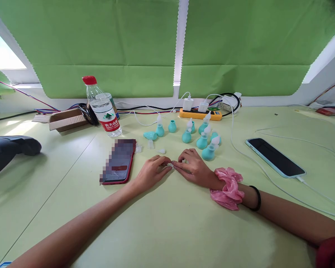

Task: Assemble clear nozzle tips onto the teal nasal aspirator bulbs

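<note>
My left hand point(152, 172) and my right hand point(193, 166) rest on the pale green table point(167, 223), fingertips meeting over a small clear part point(170, 164) that both pinch. Just beyond them stand several teal rubber bulbs point(208, 152), some with white nozzles, one bulb lying on its side point(150, 135). Loose clear nozzle pieces point(162, 151) lie between the bulbs and my hands. A pink scrunchie point(227, 186) and a black band sit on my right wrist.
A red-cased phone point(119, 160) lies left of my left hand, a water bottle point(102, 108) and a cardboard box point(63, 120) behind it. A second phone point(275, 157) on a white cable lies at the right. An orange power strip point(200, 112) sits at the back.
</note>
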Available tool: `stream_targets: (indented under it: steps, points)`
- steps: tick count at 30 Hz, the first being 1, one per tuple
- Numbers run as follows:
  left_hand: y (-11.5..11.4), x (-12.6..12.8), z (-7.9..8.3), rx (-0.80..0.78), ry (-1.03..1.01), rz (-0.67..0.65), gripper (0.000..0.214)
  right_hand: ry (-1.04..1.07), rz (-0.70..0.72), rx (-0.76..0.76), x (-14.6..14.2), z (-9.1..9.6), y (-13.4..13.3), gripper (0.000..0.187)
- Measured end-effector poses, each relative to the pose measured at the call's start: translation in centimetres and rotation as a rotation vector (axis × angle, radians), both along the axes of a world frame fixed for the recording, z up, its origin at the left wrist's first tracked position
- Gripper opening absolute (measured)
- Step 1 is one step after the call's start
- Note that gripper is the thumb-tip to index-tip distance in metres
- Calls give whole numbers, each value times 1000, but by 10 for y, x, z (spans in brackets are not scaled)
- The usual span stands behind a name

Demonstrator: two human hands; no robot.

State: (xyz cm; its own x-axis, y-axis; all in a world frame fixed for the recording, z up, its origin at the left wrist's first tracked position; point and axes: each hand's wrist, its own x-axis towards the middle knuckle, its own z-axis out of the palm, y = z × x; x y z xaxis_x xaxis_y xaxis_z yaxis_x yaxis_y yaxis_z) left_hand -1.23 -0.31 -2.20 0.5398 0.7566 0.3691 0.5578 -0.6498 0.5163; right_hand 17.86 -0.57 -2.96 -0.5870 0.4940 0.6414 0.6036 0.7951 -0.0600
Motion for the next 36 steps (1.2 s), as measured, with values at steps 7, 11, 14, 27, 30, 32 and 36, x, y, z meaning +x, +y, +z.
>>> stream_targets:
  steps: [7, 11, 14, 27, 30, 32, 36]
  points:
    - [0, 0, 0, 16, 6, 5, 15, 32, 14, -18, 0, 0, 0, 15]
    - [-1, 1, 1, 10, 16, 26, 14, 72, 38, -34, 1, -1, 0, 14]
    - [-1, 2, 1, 6, 22, 35, 14, 70, 32, -44, 0, -1, 0, 13]
    - [0, 0, -4, 40, -5, -1, 18, 132, 27, -108, 0, -1, 0, 12]
    - [0, 0, -5, 61, -11, -7, 18, 150, 36, -117, -1, -1, 0, 11]
    - [0, 0, -5, 78, -7, -13, 17, 152, 41, -118, -1, -1, 0, 11]
    - [0, 0, -6, 132, 8, -21, 18, 134, 41, -126, -1, 1, -1, 11]
